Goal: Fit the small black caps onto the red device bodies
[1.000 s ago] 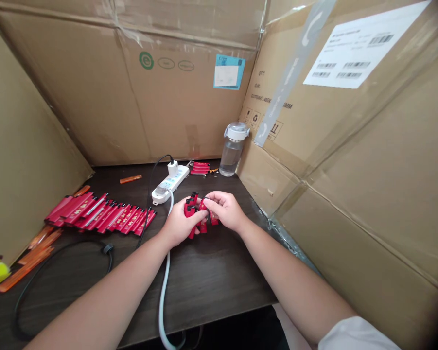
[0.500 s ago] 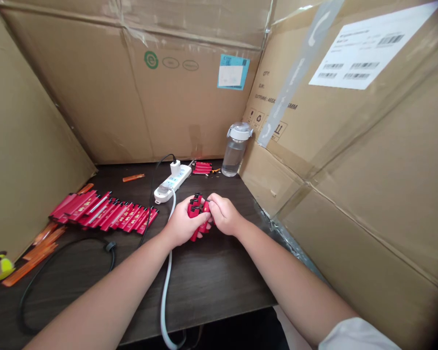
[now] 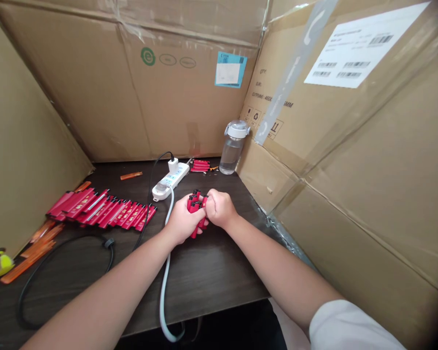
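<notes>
A bundle of red lighters (image 3: pixel 194 208) was held over the dark wood surface (image 3: pixel 207 277) between the left hand (image 3: pixel 182 224) and the right hand (image 3: pixel 220 209). The fingers (image 3: pixel 209 204) of both hands were curled closed around it, with black lighter ends showing on the far side. A overlapping row of red lighters (image 3: pixel 98 210) lay to the left, with orange lighters (image 3: pixel 32 257) nearer the left edge. A white power strip (image 3: pixel 170 182) stood just far-left of the hands. A small stack of red lighters (image 3: pixel 200 166) and a clear plastic water bottle (image 3: pixel 232 154) stood at the far edge.
</notes>
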Motion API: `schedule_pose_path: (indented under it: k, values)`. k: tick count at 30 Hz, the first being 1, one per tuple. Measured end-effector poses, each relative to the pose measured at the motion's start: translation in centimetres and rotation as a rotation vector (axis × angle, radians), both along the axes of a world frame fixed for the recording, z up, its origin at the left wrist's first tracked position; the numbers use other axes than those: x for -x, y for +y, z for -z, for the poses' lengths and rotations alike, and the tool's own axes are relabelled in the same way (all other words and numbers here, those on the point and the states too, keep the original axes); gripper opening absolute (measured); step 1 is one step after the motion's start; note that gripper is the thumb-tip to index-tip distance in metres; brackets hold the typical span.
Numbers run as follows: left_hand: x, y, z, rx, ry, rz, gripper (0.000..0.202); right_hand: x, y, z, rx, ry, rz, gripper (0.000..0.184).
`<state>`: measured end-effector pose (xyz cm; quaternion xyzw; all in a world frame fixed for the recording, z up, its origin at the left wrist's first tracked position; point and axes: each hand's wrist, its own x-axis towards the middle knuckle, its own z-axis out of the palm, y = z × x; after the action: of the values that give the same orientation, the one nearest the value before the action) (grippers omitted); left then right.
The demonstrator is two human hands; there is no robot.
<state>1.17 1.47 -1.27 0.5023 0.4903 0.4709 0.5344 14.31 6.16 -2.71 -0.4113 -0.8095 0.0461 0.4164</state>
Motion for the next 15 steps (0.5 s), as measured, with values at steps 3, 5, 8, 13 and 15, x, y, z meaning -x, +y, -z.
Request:
schedule_pose_path:
  k: [3,5,8,13,15]
  values:
    - [0.0,0.0,-0.2,0.005,0.001,-0.006,0.034,0.2,-0.1,-0.2,0.033,-0.034,0.060,0.016]
    - [0.1,0.0,-0.4,0.001,0.007,-0.005,0.033,0.4,-0.2,-0.3,0.085,-0.032,0.090,0.018]
    - [0.1,-0.1,-0.4,0.016,0.029,0.018,0.030,0.5,0.0,-0.5,0.202,-0.020,0.136,0.023]
    - [0.4,0.1,0.2,0.111,0.071,0.119,0.023,-0.2,0.7,-1.2,0.331,-0.185,0.207,0.028]
    - [0.7,0.3,0.5,0.190,0.074,0.129,0.024,-0.7,0.9,-1.4,0.370,-0.291,0.184,0.029]
